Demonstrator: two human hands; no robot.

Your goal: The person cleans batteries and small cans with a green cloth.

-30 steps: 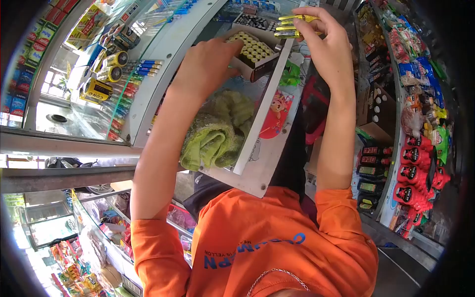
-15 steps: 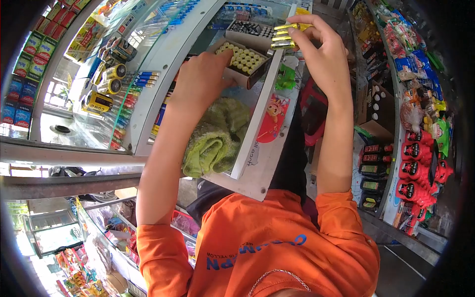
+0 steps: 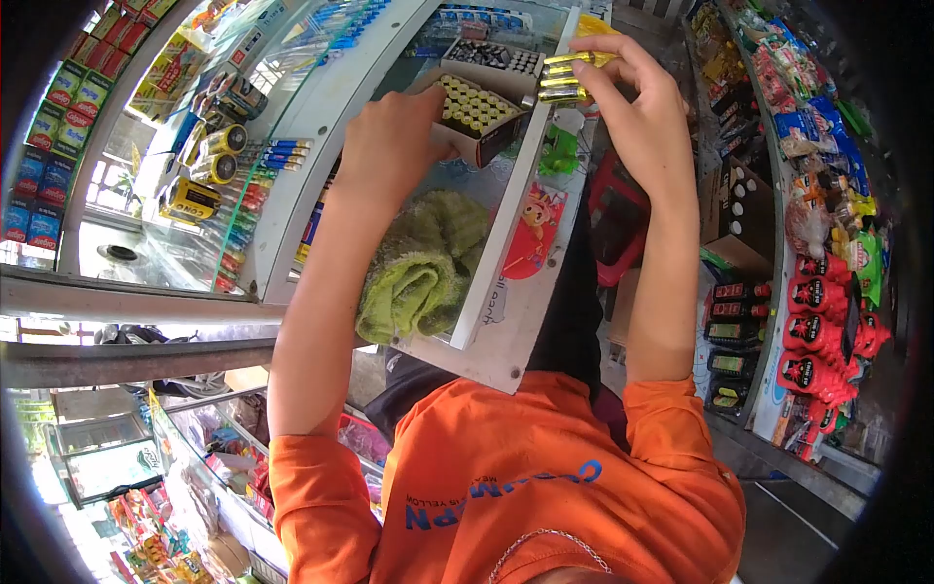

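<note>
My left hand (image 3: 389,141) grips the left side of an open cardboard box (image 3: 484,151) in the glass-topped drawer. Rows of upright yellow-topped batteries (image 3: 475,105) stand inside it. The index finger rests at the box's rim, the thumb lies near its lower side, and the other fingers are hidden. My right hand (image 3: 637,107) is raised over the drawer's right rail, pinching a strip of yellow batteries (image 3: 562,80) side by side between thumb and fingers. Just below the left hand lies a crumpled green towel (image 3: 418,277).
Behind the gripped box sits another box of dark and silver batteries (image 3: 491,56). Left of the drawer, a glass display case (image 3: 253,165) holds large batteries (image 3: 190,200) and pens. Shelves at right carry red bottles (image 3: 812,331) and packets. A white rail (image 3: 501,243) edges the drawer.
My left hand has moved slightly up and left, its index finger drawn back from the battery tops toward the box's edge. The battery strip in my right hand has lowered slightly.
</note>
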